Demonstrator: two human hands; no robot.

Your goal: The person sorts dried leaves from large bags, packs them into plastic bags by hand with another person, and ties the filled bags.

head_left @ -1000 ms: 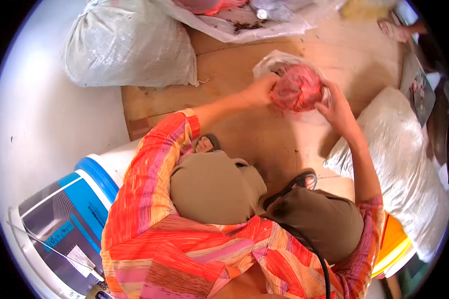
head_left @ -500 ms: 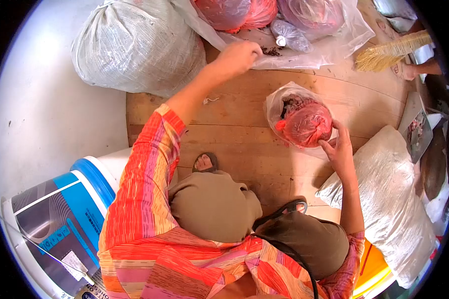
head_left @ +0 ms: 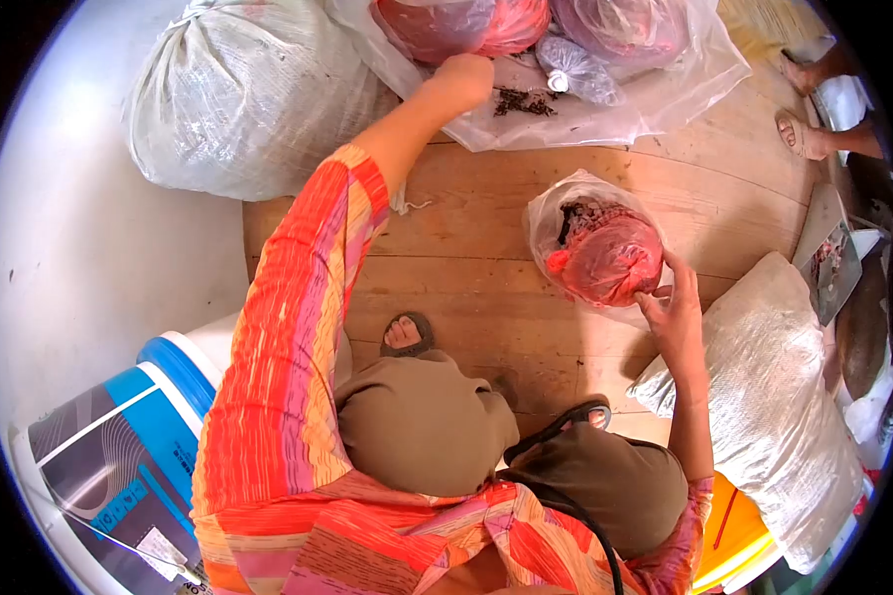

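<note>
My right hand point(head_left: 673, 297) pinches the edge of a clear plastic bag point(head_left: 549, 223) on the wooden floor. Inside it lie a red, plastic-wrapped bundle point(head_left: 620, 260) and dark, crumbly bits. My left hand point(head_left: 466, 83) reaches to the near left edge of a spread plastic sheet point(head_left: 655, 109), just below a large red bag point(head_left: 456, 28); its fingers are bunched, and whatever they hold is hidden. Right of that hand, dark scraps point(head_left: 526, 101) lie on the sheet beside a small knotted clear bag point(head_left: 577, 73). A second big pinkish bag point(head_left: 625, 25) stands behind.
A full white sack point(head_left: 253, 99) stands at the upper left, and another point(head_left: 764, 397) leans at the right. Buckets stand at the lower left point(head_left: 119, 466) and lower right point(head_left: 734, 531). Another person's sandalled feet point(head_left: 812, 137) and a dustpan point(head_left: 826, 258) are at the right.
My left hand has left the red bundle and moved up and left to the sheet. My right hand stays at the clear bag, which now sits lower in view. The broom has shifted up.
</note>
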